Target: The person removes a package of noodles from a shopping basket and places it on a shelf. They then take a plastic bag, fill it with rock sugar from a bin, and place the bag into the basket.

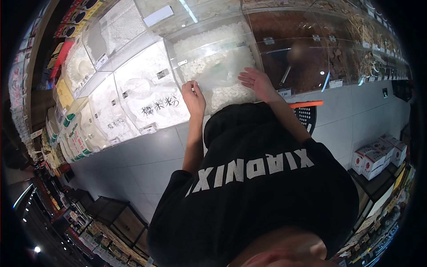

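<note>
A thin clear plastic bag (218, 71) spreads between my hands over a bin of white, lumpy pieces (202, 64). My left hand (194, 99) is closed, its thumb and fingers pinched together at the bag's left side. On the other side, my right hand (256, 83) has its fingers stretched out and apart, close to the bag's right edge. Both hands are above the near part of the clear-walled bin.
Left of the bin lies white powder (133, 109) with a clear scoop (141, 88). A dark brown bin (284, 62) on the right holds a metal-handled ladle (286, 74). An orange-handled basket (307, 111) is by my right arm; boxes (378, 155) sit behind.
</note>
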Tool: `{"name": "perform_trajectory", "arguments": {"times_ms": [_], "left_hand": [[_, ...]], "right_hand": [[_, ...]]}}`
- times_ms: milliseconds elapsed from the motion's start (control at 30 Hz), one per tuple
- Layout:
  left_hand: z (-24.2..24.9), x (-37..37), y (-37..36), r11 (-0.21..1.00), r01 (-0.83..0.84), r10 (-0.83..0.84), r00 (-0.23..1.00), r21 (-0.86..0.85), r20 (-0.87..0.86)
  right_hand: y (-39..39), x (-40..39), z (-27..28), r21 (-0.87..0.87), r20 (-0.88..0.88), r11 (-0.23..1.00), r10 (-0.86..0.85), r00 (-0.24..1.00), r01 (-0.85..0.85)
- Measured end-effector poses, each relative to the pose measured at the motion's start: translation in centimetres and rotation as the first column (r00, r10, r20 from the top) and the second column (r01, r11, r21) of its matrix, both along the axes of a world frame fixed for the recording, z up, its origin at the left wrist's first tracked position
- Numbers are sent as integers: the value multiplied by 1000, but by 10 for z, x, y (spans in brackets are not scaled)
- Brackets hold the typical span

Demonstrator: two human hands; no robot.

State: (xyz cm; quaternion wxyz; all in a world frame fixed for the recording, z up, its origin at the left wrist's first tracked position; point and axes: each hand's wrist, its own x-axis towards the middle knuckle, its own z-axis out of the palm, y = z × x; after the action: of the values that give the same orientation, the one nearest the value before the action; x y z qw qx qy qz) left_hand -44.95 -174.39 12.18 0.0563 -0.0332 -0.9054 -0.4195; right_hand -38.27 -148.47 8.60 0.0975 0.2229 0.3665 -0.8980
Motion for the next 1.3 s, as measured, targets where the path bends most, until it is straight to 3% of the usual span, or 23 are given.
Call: {"name": "perform_trajectory", "arguments": {"times_ms": [67,167,267,400,467,567,667,867,1000,1067,1167,1300], "left_hand": [[-3,-1,-1,999,-3,1,999,-39,-36],[-12,-1,-4,1000,-15,15,1000,-12,-10],[-12,3,-8,1000,15,-15,999,-15,35],[-33,12,-22,987,24,-25,1000,-158,-3],[-49,16,-35,991,31,-17,993,-129,113],[-40,20,-37,987,45,-13,979,-151,205],[-40,24,-39,991,36,-5,974,-132,226],[-46,20,-38,1000,-5,7,993,-17,118],[-28,14,-37,999,10,-4,992,-50,125],[-9,9,-34,999,-34,30,992,36,120],[11,4,-26,996,-50,42,994,80,98],[25,-8,-17,986,-61,55,998,153,41]], "right_hand": [[-5,-5,2,384,6,922,46,999,-45],[-6,-13,-9,812,-178,582,159,971,54],[-5,-33,-4,859,-224,503,198,954,98],[0,-74,-31,950,-280,211,254,926,230],[2,-91,-48,966,-254,127,290,923,226],[3,-113,-55,982,-179,119,379,908,144],[8,-126,-42,984,-13,159,491,871,-75],[-2,-118,-42,978,-51,208,376,925,-30],[5,-120,-41,917,-65,378,464,883,-131],[8,-112,-39,858,-124,498,445,887,-129],[24,-85,30,706,-220,707,276,936,-43],[45,-71,81,710,-296,705,294,909,3]]}}
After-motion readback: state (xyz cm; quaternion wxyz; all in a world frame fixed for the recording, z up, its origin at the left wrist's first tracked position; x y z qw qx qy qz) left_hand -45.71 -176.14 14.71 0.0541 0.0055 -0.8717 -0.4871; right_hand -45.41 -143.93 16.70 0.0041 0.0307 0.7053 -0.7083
